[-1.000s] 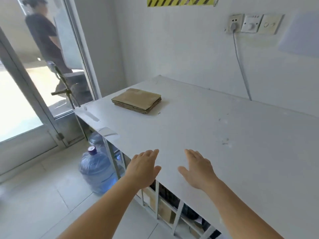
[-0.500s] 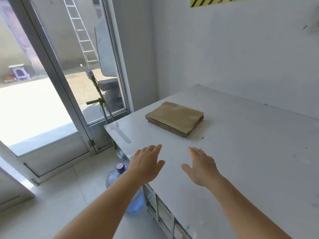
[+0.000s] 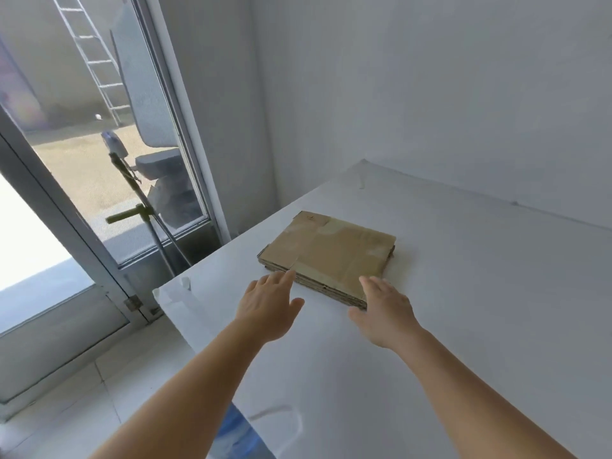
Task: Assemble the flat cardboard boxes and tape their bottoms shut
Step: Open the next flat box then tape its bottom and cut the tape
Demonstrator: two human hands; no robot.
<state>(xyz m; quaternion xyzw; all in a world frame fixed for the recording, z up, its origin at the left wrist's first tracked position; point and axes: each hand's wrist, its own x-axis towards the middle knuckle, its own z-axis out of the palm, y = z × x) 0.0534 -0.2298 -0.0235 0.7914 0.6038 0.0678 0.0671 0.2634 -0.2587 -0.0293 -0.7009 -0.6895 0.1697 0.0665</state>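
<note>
Flattened boxes (image 3: 328, 256) just beyond both spread hands

Single head-worn wide-angle view, looking forward and down over a white table (image 3: 463, 326) toward the room corner. Both forearms enter from the bottom edge. The glass door (image 3: 82, 200) fills the left side. Close range; edges visibly distorted.

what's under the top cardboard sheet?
More flattened boxes: the stack shows layered edges along its near side, resting on the white table. How many there are, and anything between them, is hidden.
</note>
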